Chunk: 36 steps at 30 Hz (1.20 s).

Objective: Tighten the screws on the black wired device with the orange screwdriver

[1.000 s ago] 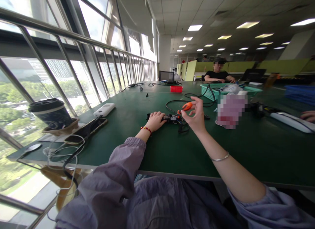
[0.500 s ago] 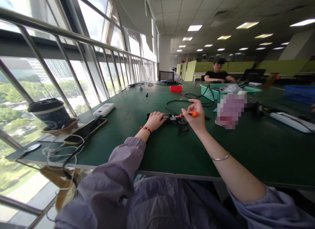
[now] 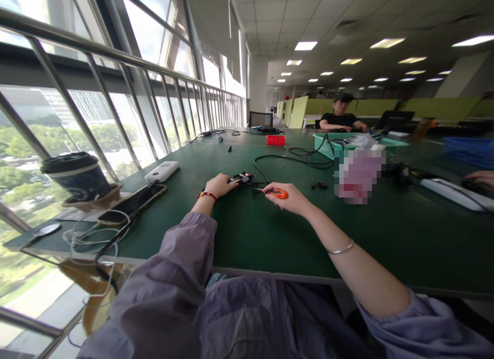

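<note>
My left hand [image 3: 217,186] is closed on a small black device [image 3: 244,178] with silver and red details, lying on the green table [image 3: 247,225]. The fingers cover its left end, so its kind does not show. An orange-handled screwdriver [image 3: 279,194] is gripped in my right hand [image 3: 293,199], its dark shaft pointing left. The tip is close to the device's lower right side; whether they touch I cannot tell. A black cable [image 3: 266,157] runs from near the device toward the back right. Several small black pieces [image 3: 321,185] lie to the right of my right hand.
A red box [image 3: 275,140] and a green basket [image 3: 324,145] stand farther back. On the left are a coffee cup [image 3: 79,179], a phone [image 3: 133,204], a white power bank [image 3: 162,171] and loose cables. A person [image 3: 341,120] sits across; another person's hand [image 3: 482,177] shows at right.
My left hand has moved left with the black device, which has turned at an angle. My right hand has lowered and moved left, and the screwdriver now points left near the table.
</note>
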{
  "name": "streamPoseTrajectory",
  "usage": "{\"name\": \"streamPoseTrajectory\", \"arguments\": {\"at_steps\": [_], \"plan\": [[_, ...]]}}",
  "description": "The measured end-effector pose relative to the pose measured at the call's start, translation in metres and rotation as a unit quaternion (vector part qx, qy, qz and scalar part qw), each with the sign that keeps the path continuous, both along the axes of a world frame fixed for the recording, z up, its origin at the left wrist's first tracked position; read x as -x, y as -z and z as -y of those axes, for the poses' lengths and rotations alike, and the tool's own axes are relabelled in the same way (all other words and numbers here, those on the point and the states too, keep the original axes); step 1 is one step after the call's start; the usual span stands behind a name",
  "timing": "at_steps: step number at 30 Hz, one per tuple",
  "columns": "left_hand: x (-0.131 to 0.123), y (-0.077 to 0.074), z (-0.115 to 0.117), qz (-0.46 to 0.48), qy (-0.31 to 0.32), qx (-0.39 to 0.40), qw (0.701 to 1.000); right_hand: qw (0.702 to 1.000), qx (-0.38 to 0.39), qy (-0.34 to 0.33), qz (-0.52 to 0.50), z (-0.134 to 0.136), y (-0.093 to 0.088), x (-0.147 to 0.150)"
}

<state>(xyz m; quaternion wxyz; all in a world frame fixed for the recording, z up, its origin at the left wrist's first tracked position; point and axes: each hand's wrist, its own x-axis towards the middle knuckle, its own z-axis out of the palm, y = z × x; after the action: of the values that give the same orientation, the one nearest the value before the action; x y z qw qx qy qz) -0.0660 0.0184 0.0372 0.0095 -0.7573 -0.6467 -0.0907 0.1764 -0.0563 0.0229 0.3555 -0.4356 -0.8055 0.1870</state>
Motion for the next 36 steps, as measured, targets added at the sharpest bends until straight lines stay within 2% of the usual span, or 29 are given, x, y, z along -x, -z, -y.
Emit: {"name": "streamPoseTrajectory", "arguments": {"at_steps": [4, 8, 12, 16, 20, 25, 30, 33, 36], "plan": [[0.034, -0.004, -0.003, 0.026, -0.139, -0.015, 0.990, 1.000, 0.013, 0.008, 0.003, -0.003, 0.003, 0.000], [0.067, -0.006, -0.004, 0.078, -0.282, -0.043, 0.955, 1.000, 0.002, 0.027, 0.008, -0.005, 0.003, -0.006], [0.092, -0.005, 0.000, 0.111, -0.365, -0.121, 0.916, 0.999, -0.012, 0.038, 0.011, -0.007, 0.005, -0.009], [0.107, -0.006, 0.008, 0.112, -0.377, -0.179, 0.902, 0.999, -0.013, 0.027, 0.018, -0.008, 0.007, -0.009], [0.109, -0.003, 0.009, 0.066, -0.368, -0.233, 0.898, 0.999, -0.006, 0.028, 0.027, -0.008, 0.008, -0.009], [0.103, 0.004, 0.002, 0.020, -0.372, -0.218, 0.902, 0.998, 0.017, 0.031, 0.048, -0.007, 0.007, -0.008], [0.103, 0.007, 0.000, 0.022, -0.369, -0.217, 0.904, 0.997, 0.029, 0.033, 0.058, -0.008, 0.007, -0.009], [0.103, 0.007, 0.003, 0.028, -0.358, -0.241, 0.902, 0.998, 0.014, 0.029, 0.054, -0.008, 0.008, -0.009], [0.099, 0.005, 0.006, 0.030, -0.328, -0.288, 0.899, 0.996, -0.010, 0.058, 0.070, -0.008, 0.007, -0.008]]}}
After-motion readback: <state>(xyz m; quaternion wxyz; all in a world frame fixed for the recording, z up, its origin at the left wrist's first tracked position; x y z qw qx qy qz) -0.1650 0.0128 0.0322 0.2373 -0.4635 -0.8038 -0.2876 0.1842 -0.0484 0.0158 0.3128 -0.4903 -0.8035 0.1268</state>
